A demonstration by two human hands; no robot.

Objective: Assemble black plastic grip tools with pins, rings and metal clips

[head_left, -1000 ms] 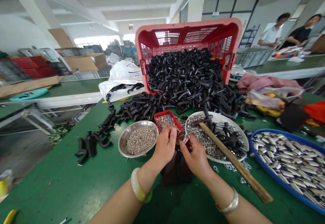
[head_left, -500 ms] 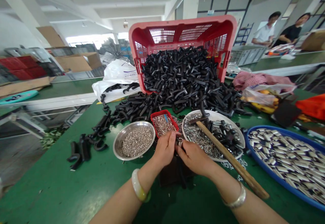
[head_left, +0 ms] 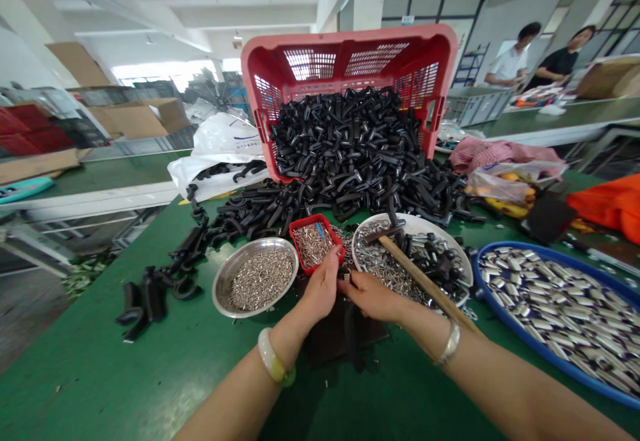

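Close together at mid-table, my left hand (head_left: 320,289) and my right hand (head_left: 374,294) are both closed around the upper end of a black curved handle (head_left: 353,341). Its long end hangs down below my right fingers. A small silvery coil (head_left: 347,274) shows by my right fingertips; whether it is a spring or a worn ring I cannot tell. My left thumb points up beside a small red tray (head_left: 295,249) of metal pins. Below the hands lies a dark flat block (head_left: 323,344). The left fingertips are hidden.
A steel bowl (head_left: 218,294) of small metal pieces stands left. To the right are a white bowl (head_left: 467,264) of hardware, a hammer (head_left: 415,274) across it, and a blue tray (head_left: 500,321) of metal sleeves. Behind, a tipped red crate (head_left: 350,35) spills black handles. Two people work further back.
The whole view has shifted slightly, so things sit a little further left. My hands stay together at the handle, and more of its hanging end shows.
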